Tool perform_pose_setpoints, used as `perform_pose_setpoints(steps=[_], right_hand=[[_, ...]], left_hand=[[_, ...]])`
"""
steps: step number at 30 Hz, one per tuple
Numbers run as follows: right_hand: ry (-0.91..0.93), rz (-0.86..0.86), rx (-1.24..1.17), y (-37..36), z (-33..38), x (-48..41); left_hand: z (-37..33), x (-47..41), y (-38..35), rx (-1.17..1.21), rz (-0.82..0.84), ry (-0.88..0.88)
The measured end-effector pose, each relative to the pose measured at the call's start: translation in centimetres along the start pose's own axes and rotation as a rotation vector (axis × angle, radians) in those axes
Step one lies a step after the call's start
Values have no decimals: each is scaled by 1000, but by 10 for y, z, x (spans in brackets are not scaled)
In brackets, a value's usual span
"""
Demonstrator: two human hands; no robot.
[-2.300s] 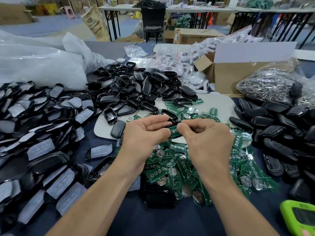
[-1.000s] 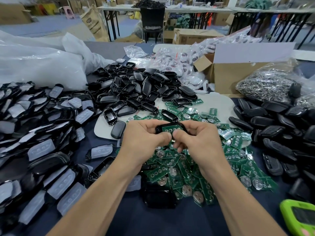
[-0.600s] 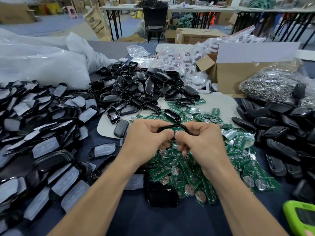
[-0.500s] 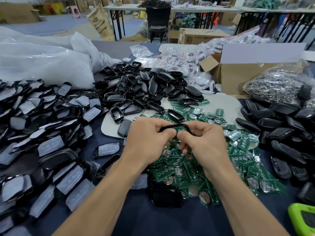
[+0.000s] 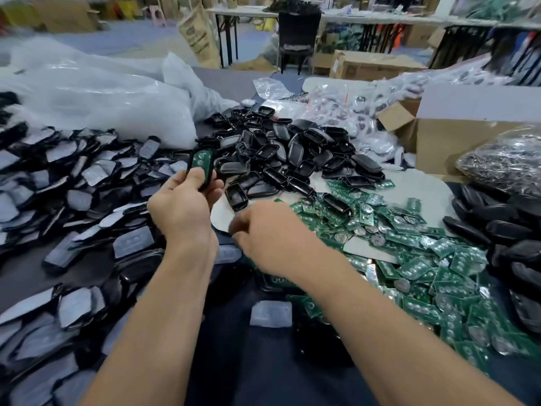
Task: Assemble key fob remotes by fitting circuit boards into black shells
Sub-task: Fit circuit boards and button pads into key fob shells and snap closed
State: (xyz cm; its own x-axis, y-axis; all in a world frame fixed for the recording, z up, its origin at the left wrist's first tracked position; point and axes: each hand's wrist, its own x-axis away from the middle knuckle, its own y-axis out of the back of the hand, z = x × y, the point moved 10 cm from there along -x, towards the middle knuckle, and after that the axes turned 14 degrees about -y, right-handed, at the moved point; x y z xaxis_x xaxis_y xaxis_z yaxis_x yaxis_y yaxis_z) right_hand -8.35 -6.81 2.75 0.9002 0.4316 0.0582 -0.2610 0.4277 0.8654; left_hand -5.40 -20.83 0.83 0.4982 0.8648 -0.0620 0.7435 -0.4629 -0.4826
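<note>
My left hand (image 5: 183,208) grips a black shell with a green circuit board seated in it (image 5: 201,165), held upright above the left-hand pile of shells with grey pads (image 5: 87,183). My right hand (image 5: 263,235) is blurred and low over the table, fingers curled and pointing left; whether it holds anything is not visible. A heap of empty black shells (image 5: 287,153) lies behind the hands. Loose green circuit boards (image 5: 409,244) spread to the right.
A large white plastic bag (image 5: 96,104) fills the far left. A cardboard box (image 5: 456,133) and a bag of metal rings (image 5: 503,159) stand at the right. More black shell halves (image 5: 503,227) are piled at the right edge. A grey pad (image 5: 270,313) lies between my forearms.
Both hands were pressing a board into one shell at the centre. Now the left hand alone has carried that shell up and left, and the right hand has let go and dropped lower.
</note>
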Motion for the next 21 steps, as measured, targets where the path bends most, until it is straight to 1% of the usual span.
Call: perform_pose_setpoints(steps=[3,6,7,9,10,12,16,18,21], right_hand=[[85,13,232,-24,21,-10],[184,31,404,-39,32,-9],[194,33,424,-39,35,-7],[172,36,381,-32,37,-3],[143,34,321,-25,34,0],[40,-13,117,-3,17,5],[-250,-256,-382,59,-68,33],[-335,-297,-586,71,-111,52],[-440,-289,-860,68,-158,72]], left_hand=[[-6,-4,0,25,-3,-88],[-6,-6,-3,45,36,-104],[-4,-5,-4,45,50,-97],[-3,-4,-7,29,66,-89],[-2,-3,-7,9,67,-88],[-2,-1,-8,-48,78,-98],[3,15,-22,-149,191,-94],[15,33,-37,-171,294,-33],[38,72,-62,-216,516,80]])
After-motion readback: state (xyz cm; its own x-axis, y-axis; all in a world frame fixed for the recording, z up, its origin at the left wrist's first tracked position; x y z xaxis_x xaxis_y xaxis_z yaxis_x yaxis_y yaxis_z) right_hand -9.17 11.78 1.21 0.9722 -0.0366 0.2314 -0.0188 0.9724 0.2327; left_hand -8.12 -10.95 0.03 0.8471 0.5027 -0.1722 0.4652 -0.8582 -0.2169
